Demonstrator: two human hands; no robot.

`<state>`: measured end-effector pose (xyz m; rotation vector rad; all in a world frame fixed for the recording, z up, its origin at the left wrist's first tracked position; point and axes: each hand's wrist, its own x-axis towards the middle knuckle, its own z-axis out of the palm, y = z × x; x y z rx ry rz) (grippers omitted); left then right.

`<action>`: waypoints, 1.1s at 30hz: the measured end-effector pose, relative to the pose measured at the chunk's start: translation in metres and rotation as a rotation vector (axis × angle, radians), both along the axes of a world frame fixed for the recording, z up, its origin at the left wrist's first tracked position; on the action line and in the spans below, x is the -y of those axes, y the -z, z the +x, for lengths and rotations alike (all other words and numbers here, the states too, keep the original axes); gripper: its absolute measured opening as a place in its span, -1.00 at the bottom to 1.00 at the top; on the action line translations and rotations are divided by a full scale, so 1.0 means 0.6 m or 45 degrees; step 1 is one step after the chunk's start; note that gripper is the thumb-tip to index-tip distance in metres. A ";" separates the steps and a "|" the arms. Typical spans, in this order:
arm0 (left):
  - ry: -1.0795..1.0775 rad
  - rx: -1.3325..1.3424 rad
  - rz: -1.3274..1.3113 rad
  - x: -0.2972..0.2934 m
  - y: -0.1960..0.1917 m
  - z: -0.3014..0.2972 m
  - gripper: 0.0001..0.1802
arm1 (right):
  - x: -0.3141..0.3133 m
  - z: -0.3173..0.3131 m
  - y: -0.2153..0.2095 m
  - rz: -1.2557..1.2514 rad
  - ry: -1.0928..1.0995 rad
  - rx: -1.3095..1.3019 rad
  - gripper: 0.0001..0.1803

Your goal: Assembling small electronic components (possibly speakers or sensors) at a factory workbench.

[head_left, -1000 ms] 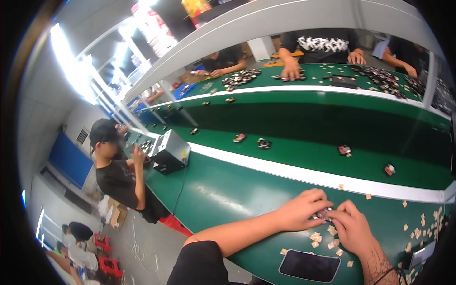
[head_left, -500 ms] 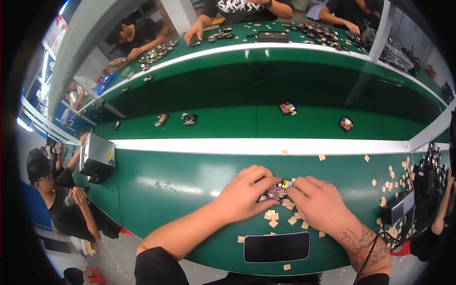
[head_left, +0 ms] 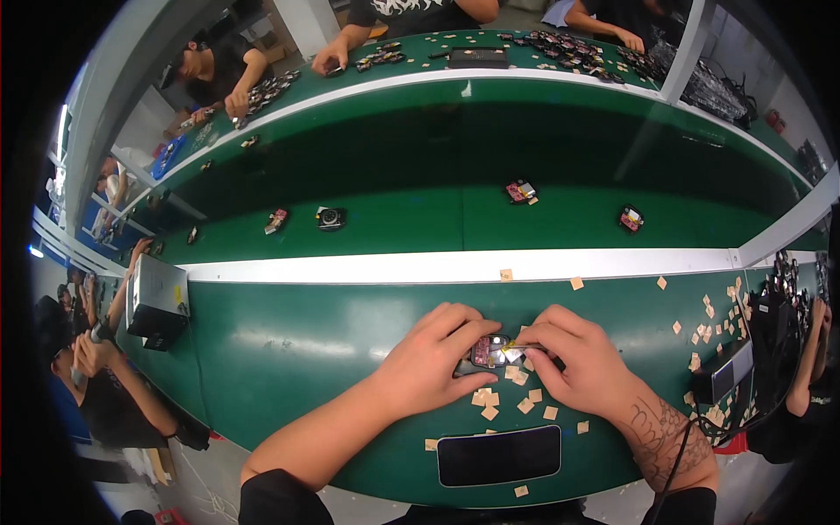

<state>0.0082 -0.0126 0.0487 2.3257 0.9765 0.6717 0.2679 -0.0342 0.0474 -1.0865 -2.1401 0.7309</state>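
Note:
My left hand [head_left: 424, 360] holds a small electronic device [head_left: 484, 352] just above the green bench. The device has a black case, a reddish circuit board showing, and a silver and yellow part at its right end. Thumb and fingers of that hand grip it from the left. At the device's right end, my right hand [head_left: 577, 366] is closed in a pinch. What its fingertips pinch is too small to make out. Several tan paper squares [head_left: 490, 412] lie under and in front of my hands, and a dark-screened phone [head_left: 500, 457] lies nearest me.
A raised white ledge [head_left: 350, 265] borders a green conveyor belt [head_left: 394, 223] carrying several similar devices [head_left: 331, 218]. At the left stands a grey box-shaped machine [head_left: 157, 297]; at the right, a black boxed instrument [head_left: 723, 373] with cables. People work at the far bench and both sides.
My right fingers have drawn back slightly from the device, uncovering its silver and yellow end. My left hand keeps its grip. The whole view has shifted a little.

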 end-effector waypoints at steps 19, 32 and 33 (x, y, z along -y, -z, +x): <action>0.207 0.002 0.185 0.023 0.034 -0.020 -0.75 | -0.003 -0.007 -0.008 -0.267 -0.067 -0.008 -0.68; 0.185 -0.184 0.306 0.019 0.011 -0.027 -0.69 | 0.010 -0.025 -0.018 -0.001 -0.112 0.193 -0.54; 0.191 -0.208 0.306 0.017 0.011 -0.024 -0.65 | 0.014 -0.024 -0.012 -0.014 -0.072 0.241 -0.54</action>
